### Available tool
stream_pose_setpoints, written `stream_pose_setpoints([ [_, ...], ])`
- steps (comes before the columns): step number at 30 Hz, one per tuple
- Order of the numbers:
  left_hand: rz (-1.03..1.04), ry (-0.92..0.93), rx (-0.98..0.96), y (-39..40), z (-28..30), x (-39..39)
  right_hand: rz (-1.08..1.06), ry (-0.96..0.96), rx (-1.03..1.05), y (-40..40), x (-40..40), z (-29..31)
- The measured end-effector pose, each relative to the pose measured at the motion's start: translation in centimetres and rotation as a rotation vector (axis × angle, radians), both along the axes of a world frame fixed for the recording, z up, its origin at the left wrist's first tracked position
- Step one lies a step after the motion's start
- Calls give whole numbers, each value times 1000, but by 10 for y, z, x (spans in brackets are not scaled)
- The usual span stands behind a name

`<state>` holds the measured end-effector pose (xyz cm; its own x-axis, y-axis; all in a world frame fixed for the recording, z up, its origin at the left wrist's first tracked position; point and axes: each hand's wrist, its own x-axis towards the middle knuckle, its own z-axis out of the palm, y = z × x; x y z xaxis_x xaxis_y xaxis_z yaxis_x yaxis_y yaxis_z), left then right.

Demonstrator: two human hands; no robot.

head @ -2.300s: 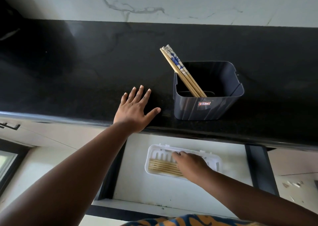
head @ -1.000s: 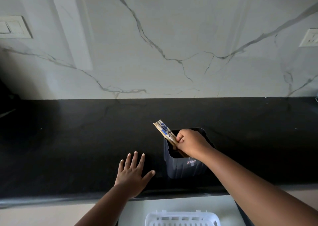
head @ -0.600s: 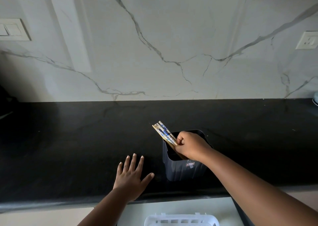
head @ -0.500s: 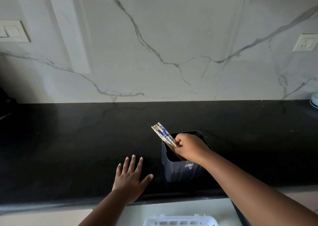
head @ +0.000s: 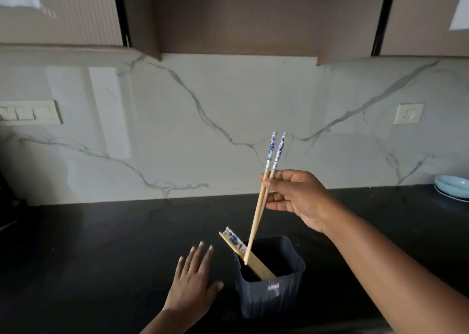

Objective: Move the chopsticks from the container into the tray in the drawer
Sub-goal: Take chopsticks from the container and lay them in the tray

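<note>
Above dark container, right hand pinching two chopsticks, label unreadable, left hand flat.

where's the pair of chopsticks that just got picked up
In the head view, right of centre: the right hand pinches the lifted pair above the dark container, lower tips at its rim.
</note>
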<state>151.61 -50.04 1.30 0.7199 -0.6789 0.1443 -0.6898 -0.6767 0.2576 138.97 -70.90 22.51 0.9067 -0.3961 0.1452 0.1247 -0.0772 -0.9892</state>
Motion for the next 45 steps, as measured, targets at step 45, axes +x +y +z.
stream_pose_setpoints([
  [45, 242, 756, -810, -1, 37, -20, 387, 809, -607, 25, -81, -249],
])
